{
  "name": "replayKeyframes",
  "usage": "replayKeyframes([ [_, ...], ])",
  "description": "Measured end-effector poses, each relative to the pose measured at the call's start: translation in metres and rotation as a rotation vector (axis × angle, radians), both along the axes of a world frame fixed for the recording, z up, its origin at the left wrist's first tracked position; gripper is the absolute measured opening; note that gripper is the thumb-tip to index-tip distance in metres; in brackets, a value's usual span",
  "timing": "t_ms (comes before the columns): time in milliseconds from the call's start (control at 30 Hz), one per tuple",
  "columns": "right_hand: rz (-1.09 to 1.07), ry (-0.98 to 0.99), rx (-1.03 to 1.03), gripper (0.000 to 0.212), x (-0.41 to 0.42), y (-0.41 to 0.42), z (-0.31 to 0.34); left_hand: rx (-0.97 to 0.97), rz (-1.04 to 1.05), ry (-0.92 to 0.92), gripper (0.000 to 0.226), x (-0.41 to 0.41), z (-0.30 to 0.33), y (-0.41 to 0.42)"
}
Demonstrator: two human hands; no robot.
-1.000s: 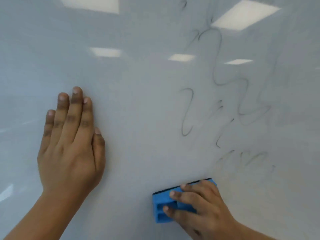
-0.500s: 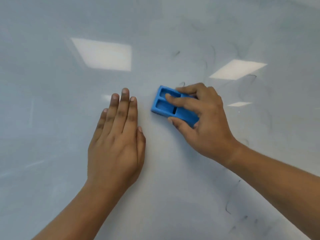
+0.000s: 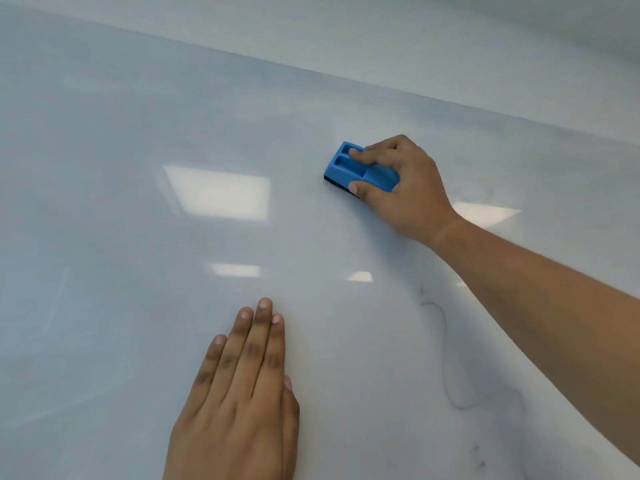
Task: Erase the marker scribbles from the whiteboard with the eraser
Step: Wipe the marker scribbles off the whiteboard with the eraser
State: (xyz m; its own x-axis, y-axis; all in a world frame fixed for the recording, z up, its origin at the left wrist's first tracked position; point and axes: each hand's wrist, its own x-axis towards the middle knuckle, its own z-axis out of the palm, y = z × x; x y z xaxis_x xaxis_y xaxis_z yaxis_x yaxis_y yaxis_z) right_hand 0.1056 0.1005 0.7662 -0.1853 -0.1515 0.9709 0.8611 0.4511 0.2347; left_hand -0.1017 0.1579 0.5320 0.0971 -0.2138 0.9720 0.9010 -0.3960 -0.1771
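Note:
The glossy whiteboard [image 3: 138, 202] fills almost the whole view. My right hand [image 3: 405, 188] grips the blue eraser [image 3: 346, 168] with its dark felt side pressed on the board, high up at centre right. My left hand [image 3: 242, 403] lies flat on the board at the bottom centre, fingers together, holding nothing. A faint grey scribble [image 3: 446, 358] with smudges remains under my right forearm, between the two hands. A few small dark marks [image 3: 479, 455] sit lower right.
The board's upper edge [image 3: 311, 69] runs diagonally across the top, with a pale wall above it. Ceiling lights reflect as bright patches [image 3: 218, 194] on the board left of the eraser.
My right hand has swept the eraser from the bottom of the board upward and rightward, close to the top edge. Most dark scribbles have turned faint or gone. The left hand now sits lower in view.

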Motion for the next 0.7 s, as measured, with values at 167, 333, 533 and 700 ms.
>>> replayKeyframes([
  [167,-0.040,-0.143,-0.024,0.039,0.005,-0.009,-0.062,0.051,0.018,-0.046,0.055,0.002,0.004,0.004],
  [333,-0.096,-0.332,-0.022,0.044,0.013,-0.007,-0.090,0.163,0.092,-0.046,0.054,0.003,0.006,0.018],
  [533,-0.197,-0.138,0.026,0.045,0.016,0.000,0.033,0.237,0.106,-0.058,0.055,0.002,0.014,0.028],
  [700,-0.170,-0.048,-0.096,0.048,0.014,-0.005,0.063,0.189,0.057,-0.036,0.055,-0.001,0.015,0.026],
])
